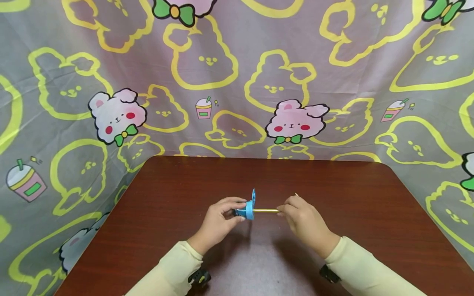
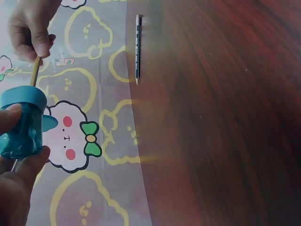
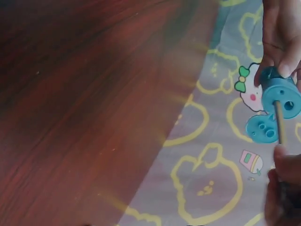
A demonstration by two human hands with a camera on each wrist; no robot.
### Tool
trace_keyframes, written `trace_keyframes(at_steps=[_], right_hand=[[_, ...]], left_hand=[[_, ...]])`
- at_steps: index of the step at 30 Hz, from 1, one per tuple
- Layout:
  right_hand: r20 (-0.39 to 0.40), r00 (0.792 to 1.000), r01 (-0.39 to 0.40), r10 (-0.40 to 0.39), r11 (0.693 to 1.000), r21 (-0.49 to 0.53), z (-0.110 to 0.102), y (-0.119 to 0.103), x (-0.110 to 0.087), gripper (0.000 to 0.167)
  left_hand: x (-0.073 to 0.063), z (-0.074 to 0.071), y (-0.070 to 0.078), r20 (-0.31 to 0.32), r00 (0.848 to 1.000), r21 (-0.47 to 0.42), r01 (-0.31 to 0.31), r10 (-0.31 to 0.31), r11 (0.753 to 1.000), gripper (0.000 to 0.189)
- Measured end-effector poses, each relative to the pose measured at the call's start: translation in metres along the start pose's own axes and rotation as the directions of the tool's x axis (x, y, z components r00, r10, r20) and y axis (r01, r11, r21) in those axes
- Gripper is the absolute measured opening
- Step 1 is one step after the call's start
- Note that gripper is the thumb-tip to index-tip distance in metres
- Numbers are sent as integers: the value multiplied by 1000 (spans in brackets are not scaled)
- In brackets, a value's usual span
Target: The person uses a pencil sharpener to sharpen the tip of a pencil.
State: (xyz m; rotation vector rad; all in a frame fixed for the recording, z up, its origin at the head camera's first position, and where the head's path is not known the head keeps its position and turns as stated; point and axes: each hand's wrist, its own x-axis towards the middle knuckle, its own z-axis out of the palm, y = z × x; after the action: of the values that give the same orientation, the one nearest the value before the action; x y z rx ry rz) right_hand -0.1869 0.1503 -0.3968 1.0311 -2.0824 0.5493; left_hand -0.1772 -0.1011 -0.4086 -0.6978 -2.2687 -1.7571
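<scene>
Gold pencil [image 1: 266, 210] poking into a blue sharpener [image 1: 244, 211]

Head view: left hand [image 1: 217, 220] is curled round the sharpener, right hand [image 1: 306, 220] is pinching the pencil, all above a brown table [image 1: 177, 185]. Left wrist view: fingers [image 2: 11, 117] wrap the see-through blue body, and a dark pencil [image 2: 138, 52] lies by the table edge. Right wrist view: lid [image 3: 262, 128]'s flipped open, pencil's in one hole, another hole [image 3: 289, 106] right beside it.

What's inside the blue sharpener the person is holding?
One end of the gold pencil, its tip hidden within. Anything else inside cannot be made out, as the left hand partly covers the sharpener.
</scene>
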Motion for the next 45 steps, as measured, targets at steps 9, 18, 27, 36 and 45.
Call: trace_keyframes(at_steps=[9, 18, 27, 36, 45], right_hand=[[636, 632, -744, 442, 577, 339, -11, 5, 1, 7], [309, 918, -282, 250, 957, 65, -8, -4, 1, 23], [27, 996, 87, -85, 993, -78, -1, -6, 0, 39], [203, 961, -225, 188, 957, 181, -4, -6, -3, 12], [427, 836, -478, 346, 840, 255, -12, -4, 2, 4]], left_hand=[[-5, 0, 0, 84, 975, 195, -220, 207, 956, 35], [-7, 1, -1, -4, 1000, 62, -18, 18, 998, 31], [-5, 1, 2, -20, 999, -21, 49, -49, 999, 31], [-3, 4, 2, 32, 992, 80, -123, 120, 989, 33], [-1, 4, -2, 71, 962, 247, -272, 262, 930, 34]])
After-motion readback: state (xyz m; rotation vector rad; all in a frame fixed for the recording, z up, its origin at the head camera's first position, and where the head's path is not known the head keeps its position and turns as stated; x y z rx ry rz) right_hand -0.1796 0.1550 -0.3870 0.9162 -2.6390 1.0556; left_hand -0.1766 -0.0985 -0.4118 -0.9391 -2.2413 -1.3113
